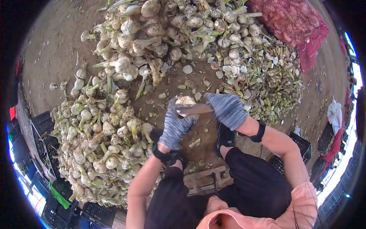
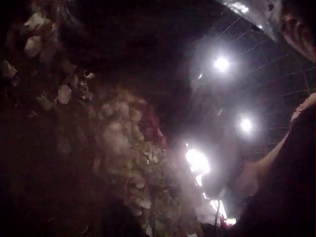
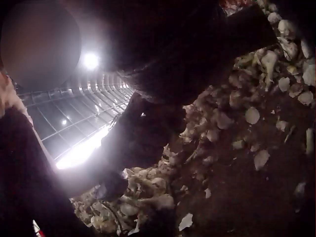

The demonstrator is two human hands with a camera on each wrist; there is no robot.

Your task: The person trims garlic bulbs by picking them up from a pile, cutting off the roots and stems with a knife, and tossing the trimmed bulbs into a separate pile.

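Note:
My left hand [image 1: 175,128], in a grey knitted glove, holds a whitish garlic bulb [image 1: 186,100] between the knees in the head view. My right hand [image 1: 229,110], gloved the same way, grips a knife whose handle is hidden in the fist. Its flat, brownish blade [image 1: 196,109] points left and lies across the near side of the bulb, over the left hand's fingers. In the right wrist view the glove [image 3: 163,74] is a dark shape with a dark blade [image 3: 252,37] reaching to the upper right. The left wrist view is too dark to show the grip.
A big heap of garlic with stems [image 1: 99,149] lies at the left, another garlic heap [image 1: 152,34] ahead. Cut stems and scraps [image 1: 267,84] are piled at the right. A full red mesh bag [image 1: 291,23] lies behind them. Black crates [image 1: 301,147] stand at the sides.

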